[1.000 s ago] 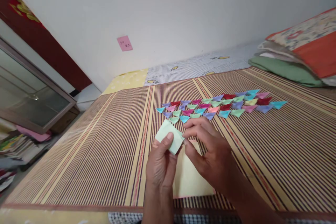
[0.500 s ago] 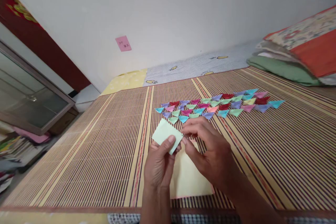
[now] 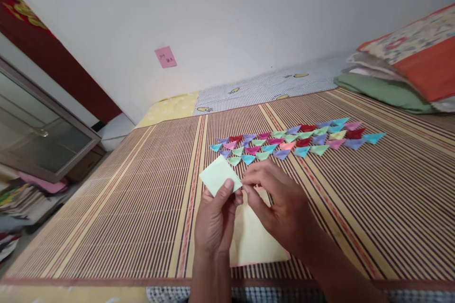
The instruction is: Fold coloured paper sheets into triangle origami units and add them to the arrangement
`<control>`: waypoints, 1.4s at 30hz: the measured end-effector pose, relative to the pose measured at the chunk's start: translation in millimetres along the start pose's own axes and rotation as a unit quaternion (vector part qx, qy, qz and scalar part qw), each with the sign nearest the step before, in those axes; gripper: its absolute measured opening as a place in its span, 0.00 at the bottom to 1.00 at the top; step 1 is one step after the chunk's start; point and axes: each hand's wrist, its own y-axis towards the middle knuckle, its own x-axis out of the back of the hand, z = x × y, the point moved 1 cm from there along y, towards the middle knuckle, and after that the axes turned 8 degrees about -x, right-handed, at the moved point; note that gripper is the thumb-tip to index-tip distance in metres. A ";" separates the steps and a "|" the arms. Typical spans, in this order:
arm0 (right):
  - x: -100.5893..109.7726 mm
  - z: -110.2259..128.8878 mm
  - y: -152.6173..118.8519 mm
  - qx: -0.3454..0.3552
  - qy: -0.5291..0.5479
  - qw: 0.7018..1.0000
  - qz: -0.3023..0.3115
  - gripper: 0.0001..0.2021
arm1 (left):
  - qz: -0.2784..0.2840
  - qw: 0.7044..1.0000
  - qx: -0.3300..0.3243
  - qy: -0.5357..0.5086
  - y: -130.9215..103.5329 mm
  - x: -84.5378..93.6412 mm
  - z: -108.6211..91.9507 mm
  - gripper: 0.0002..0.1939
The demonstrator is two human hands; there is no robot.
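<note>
Pinched between the thumb and fingers of my left hand is a pale green square of paper, tilted with one corner pointing away from me. At its right corner, the thumb and fingertips of my right hand close in on the paper's edge. Beneath both hands lies a stack of larger pale yellow sheets, with a pinkish edge showing; my right hand covers part of it. Just beyond the hands, several rows of small folded paper triangles in many colours are spread out.
A striped bamboo mat covers the bed. Folded bedding and a pillow are piled at the far right. A pink note is stuck to the wall. To the left stand a glass-fronted cabinet and stacked papers.
The pale green square has shifted slightly left and turned a little in my left hand. My right hand has moved slightly left along with it, staying at its right corner.
</note>
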 end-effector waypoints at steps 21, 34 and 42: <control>-6.7 -6.7 -2.6 -0.112 0.013 0.992 0.049 0.09 | -0.067 0.996 -0.055 0.037 -2.1 -1.1 12.9 0.13; -3.5 -11.6 2.1 -0.078 0.007 0.997 0.026 0.11 | -0.128 0.931 -0.236 0.246 0.4 20.5 6.6 0.14; -6.8 -11.2 -0.4 -0.047 -0.035 0.998 0.003 0.11 | -0.095 0.963 -0.176 0.180 1.3 15.7 6.9 0.15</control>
